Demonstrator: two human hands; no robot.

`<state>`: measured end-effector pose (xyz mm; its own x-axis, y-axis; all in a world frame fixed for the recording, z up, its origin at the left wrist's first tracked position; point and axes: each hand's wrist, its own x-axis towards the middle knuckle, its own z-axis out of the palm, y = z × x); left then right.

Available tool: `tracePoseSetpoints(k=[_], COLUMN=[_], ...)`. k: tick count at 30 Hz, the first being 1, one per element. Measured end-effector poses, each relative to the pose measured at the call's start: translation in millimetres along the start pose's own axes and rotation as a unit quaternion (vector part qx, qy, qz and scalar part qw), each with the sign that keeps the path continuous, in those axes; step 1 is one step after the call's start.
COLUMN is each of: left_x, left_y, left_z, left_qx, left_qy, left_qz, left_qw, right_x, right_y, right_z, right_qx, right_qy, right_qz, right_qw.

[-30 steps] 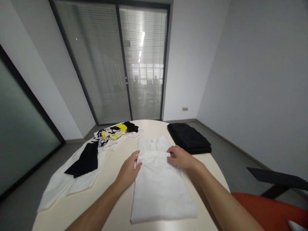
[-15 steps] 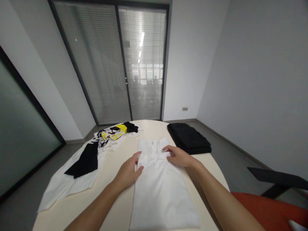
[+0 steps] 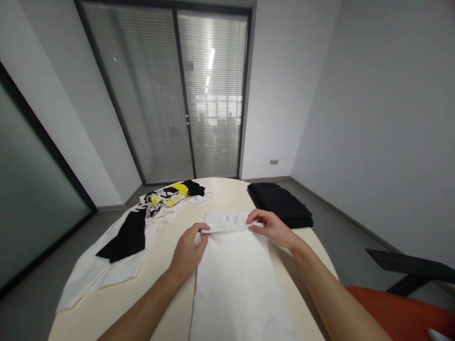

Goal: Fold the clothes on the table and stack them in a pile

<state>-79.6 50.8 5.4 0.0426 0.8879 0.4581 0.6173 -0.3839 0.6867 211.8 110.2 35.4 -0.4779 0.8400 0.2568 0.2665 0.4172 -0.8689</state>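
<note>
A folded white shirt (image 3: 238, 279) lies lengthwise on the table in front of me, a small label showing near its far end. My left hand (image 3: 190, 246) pinches the left end of a raised fold across the cloth, thumb against fingers. At the fold's right end, my right hand (image 3: 272, 227) grips the fabric between thumb and fingers. The fold is lifted slightly between both hands, and beyond it the collar part with the label lies flat.
A stack of folded black clothes (image 3: 279, 203) sits at the right edge of the pale table (image 3: 170, 265). Along the left side lie loose white clothes (image 3: 85, 274), a black piece (image 3: 126, 237) and a yellow-black-white patterned garment (image 3: 170, 194). An orange chair (image 3: 398, 312) stands at right.
Both hands have closed on the white shirt's edges and lifted a fold across it. The loose wrinkles near the label have become a straight raised edge.
</note>
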Motion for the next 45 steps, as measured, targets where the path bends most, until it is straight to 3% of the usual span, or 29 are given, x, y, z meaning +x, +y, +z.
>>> tracePoseSetpoints(k=[3,9,16,22,26,32,38,45], left_x=[7.9,6.2,-3.7,-9.1,-12.0,-15.8,-17.0,-19.3], left_y=[-8.0,-27.1,-10.8,-1.4,6.3,10.4,12.4,17.7], left_z=[9.7,24.4,13.7,5.2,2.9,2.6,3.1,4.8], left_qx=[-0.007,0.019,0.08,0.051,0.039,-0.032,-0.156,-0.262], left_qy=[0.005,-0.087,-0.118,-0.135,-0.162,-0.148,-0.147,-0.171], left_qz=[-0.001,-0.034,0.017,0.12,0.133,0.113,0.049,0.021], left_qw=[1.0,0.995,0.99,0.982,0.977,0.982,0.976,0.95], right_x=[3.7,4.4,-1.5,-5.7,-7.8,-10.1,-9.5,-7.8], right_y=[14.3,42.4,26.6,15.4,6.4,-0.7,-4.4,-7.0], right_z=[3.3,11.4,8.1,6.5,6.9,12.2,18.5,21.4], right_qx=[-0.042,-0.177,-0.218,-0.245,-0.227,-0.185,-0.16,-0.153], right_qy=[0.055,0.017,-0.052,-0.061,-0.096,-0.127,-0.157,-0.124], right_qz=[-0.006,0.075,0.083,0.073,0.067,0.04,0.024,-0.02], right_qw=[0.998,0.981,0.971,0.965,0.967,0.974,0.974,0.98])
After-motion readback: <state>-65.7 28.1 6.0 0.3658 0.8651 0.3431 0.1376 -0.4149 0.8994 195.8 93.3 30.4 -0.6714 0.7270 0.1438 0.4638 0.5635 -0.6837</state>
